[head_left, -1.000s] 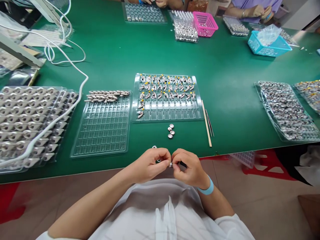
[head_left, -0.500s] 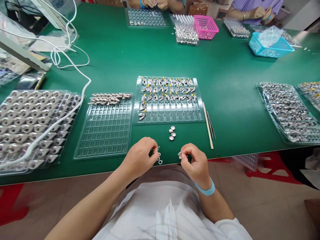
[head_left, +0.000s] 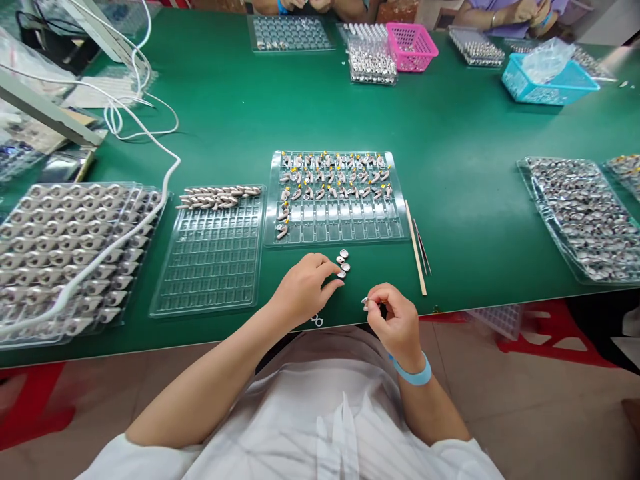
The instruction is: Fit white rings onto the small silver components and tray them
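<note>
My left hand [head_left: 303, 287] is at the small round silver caps [head_left: 344, 254], thumb and forefinger apart beside the lowest one. Whether a fingertip touches that cap I cannot tell. Near the table's front edge, my right hand [head_left: 396, 321] pinches a small whitish ring-like part [head_left: 365, 303], partly hidden by the fingers. A few white rings [head_left: 319, 321] lie below my left wrist. Beyond the caps is a clear plastic tray [head_left: 345, 230], its back rows filled with small grey curved pieces with yellow tips.
Tweezers [head_left: 423, 248] and a wooden stick [head_left: 417, 250] lie right of the tray. Another clear tray [head_left: 207, 267] holds grey parts along its back. A white cable [head_left: 133, 230] crosses trays at left. Filled trays [head_left: 575, 220], a pink basket [head_left: 411, 48] and a blue basket [head_left: 547, 83] stand farther off; co-workers sit opposite.
My left hand has moved from the white rings forward and right to the round caps, its thumb and forefinger now apart. My right hand keeps its pinch, shifted slightly right.
</note>
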